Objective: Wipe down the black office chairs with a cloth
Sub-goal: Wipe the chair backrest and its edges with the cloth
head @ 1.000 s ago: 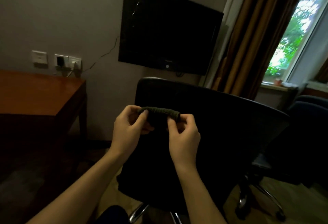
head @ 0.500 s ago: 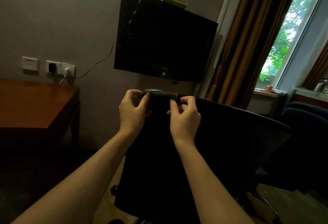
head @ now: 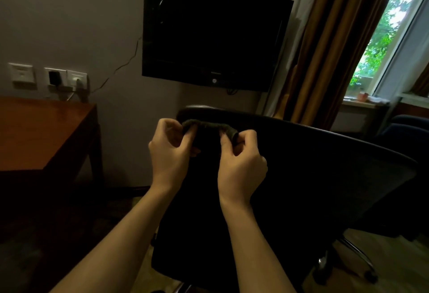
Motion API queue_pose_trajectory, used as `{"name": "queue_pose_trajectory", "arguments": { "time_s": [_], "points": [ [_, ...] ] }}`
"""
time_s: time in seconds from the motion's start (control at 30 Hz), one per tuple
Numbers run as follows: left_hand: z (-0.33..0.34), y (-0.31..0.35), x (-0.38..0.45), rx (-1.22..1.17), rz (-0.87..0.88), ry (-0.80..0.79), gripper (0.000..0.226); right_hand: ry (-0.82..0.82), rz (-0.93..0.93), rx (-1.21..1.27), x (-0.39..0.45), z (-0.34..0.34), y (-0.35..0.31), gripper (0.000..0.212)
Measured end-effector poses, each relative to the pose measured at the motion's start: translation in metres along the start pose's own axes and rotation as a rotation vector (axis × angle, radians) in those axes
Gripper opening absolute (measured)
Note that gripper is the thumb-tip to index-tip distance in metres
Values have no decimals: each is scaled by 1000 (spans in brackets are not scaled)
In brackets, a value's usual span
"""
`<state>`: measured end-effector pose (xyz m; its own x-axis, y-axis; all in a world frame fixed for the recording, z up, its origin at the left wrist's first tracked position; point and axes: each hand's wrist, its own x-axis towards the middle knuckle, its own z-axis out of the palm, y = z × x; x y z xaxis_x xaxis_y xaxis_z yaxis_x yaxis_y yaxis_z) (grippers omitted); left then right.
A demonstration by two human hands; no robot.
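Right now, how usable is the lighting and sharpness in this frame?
Head view: dim room, with the window blown out bright; the cloth and black chair merge in shadow; wide-angle bending tilts the television and curtain; both hands look reasonably sharp.

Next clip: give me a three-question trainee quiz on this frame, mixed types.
1. True or false: the cloth is held by the left hand alone.
2. What hangs on the wall above the black chair? A) clock B) dark screen C) mirror
3. Which piece of furniture stands at the left of the view?

Key: 1. False; the right hand pinches its other end. 2. B. 3. The wooden table.
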<state>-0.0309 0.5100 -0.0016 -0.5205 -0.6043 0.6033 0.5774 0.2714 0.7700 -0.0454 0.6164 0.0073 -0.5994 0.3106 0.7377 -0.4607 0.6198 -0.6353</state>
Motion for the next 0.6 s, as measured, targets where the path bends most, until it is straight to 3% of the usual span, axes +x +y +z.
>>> {"name": "queue_pose_trajectory", "arguments": {
  "time_s": [0.23, 0.47, 0.6],
  "points": [
    [3, -17, -28, 77, -34, 15, 19, -69, 35, 25, -14, 1, 22, 17],
    [11, 35, -1, 3, 106, 70, 18, 76, -38, 260, 18, -24, -10, 22],
    [16, 54, 11, 78, 109, 16, 31, 30, -86, 243, 40, -33, -20, 19]
  ]
}}
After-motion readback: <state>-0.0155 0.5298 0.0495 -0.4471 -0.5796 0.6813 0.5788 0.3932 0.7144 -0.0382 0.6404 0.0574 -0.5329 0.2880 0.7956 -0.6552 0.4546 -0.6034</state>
